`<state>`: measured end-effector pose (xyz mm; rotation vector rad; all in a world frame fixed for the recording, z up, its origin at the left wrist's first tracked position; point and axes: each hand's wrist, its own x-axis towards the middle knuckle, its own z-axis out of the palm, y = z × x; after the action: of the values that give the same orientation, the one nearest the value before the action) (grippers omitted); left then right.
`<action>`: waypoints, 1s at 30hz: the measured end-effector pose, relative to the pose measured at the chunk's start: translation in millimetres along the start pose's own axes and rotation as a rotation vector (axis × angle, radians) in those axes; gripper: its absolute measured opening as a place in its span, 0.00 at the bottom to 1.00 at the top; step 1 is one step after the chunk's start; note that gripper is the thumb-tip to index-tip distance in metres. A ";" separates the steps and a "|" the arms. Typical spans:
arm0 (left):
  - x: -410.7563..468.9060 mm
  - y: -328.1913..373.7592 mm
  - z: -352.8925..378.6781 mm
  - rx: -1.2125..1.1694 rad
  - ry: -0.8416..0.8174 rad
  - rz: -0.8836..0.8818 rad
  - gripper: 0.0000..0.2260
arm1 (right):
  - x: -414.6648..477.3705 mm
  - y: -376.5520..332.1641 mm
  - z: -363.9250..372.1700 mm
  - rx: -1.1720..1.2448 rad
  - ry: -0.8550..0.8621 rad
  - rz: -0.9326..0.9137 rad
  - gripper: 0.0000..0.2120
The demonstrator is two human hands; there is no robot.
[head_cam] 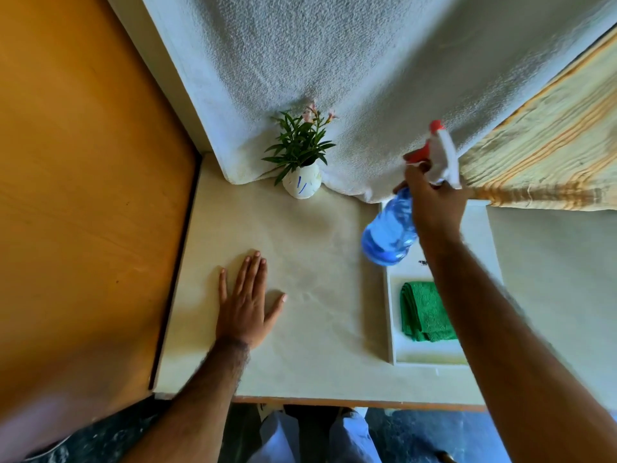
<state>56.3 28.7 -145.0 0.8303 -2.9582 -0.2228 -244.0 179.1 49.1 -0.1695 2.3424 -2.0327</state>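
Observation:
My right hand point(434, 203) grips the neck of a blue spray bottle point(389, 233) with a white head and red trigger and nozzle. The bottle is lifted above the table and tilted, its base swung toward me and its head toward the back wall. My left hand point(247, 300) lies flat on the pale tabletop point(317, 345), fingers straight and spread. A folded green cloth point(425, 312) lies in a white tray point(390, 329) on the right side of the table, below my right forearm.
A small white vase with a green plant and pink flowers point(302, 162) stands at the back of the table against a textured white wall. An orange-brown panel point(83, 195) borders the table's left edge. A striped yellow fabric point(547, 155) hangs at the right. My legs show below the front edge.

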 end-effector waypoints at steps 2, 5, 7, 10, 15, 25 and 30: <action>0.9 0.7 -1.4 -0.003 -0.001 0.001 0.39 | 13.3 2.5 -17.9 -0.002 0.026 -0.097 0.12; 0.5 0.5 -2.0 0.002 0.014 0.009 0.39 | 32.1 14.6 -36.3 -0.099 0.058 -0.245 0.14; 0.3 1.0 -2.4 0.002 0.018 0.011 0.39 | 41.0 25.6 -43.9 -0.129 0.087 -0.292 0.17; 0.8 1.4 -2.5 -0.002 0.018 0.009 0.39 | 47.9 43.0 -48.5 -0.116 0.115 -0.294 0.18; 1.3 2.2 -3.6 0.012 0.005 0.005 0.39 | 46.1 66.7 -50.5 -0.061 0.043 -0.281 0.10; 0.0 2.2 -6.1 0.001 -0.010 0.009 0.39 | 38.0 80.0 -56.0 -0.175 -0.044 -0.259 0.18; 0.1 4.1 -10.2 -0.001 -0.018 -0.002 0.39 | -9.1 96.1 -98.7 -0.385 -0.083 -0.232 0.34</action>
<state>55.1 30.8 -134.3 0.8363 -2.9741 -0.2331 -250.4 290.4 -32.2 -0.5479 2.7431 -1.5882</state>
